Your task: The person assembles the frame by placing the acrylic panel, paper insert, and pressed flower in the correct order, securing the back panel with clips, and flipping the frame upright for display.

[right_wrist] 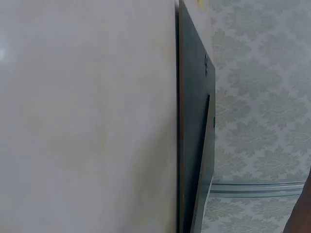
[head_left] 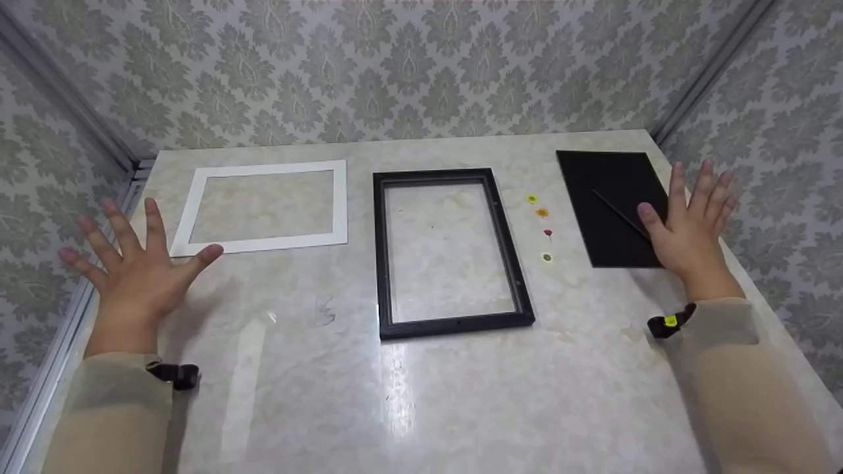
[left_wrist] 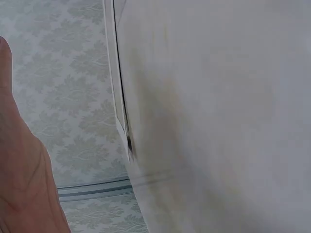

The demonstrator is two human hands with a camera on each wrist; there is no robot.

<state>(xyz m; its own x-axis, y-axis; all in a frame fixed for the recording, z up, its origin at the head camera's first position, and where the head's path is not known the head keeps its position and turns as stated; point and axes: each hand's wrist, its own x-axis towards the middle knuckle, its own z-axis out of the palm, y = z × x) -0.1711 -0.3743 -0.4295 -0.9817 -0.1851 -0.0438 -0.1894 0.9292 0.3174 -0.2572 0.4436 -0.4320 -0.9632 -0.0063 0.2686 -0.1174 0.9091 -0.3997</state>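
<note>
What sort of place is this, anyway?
It looks like a small indoor booth for tabletop work, though I can't be certain. Patterned wallpaper covers walls on three sides, grey rails run up the corners, and a pale, marbled table fills most of the space between.

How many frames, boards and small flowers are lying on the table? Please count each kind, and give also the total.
White frame: 1
Black frame: 1
Black board: 1
Small flowers: 4
Total: 7
</note>
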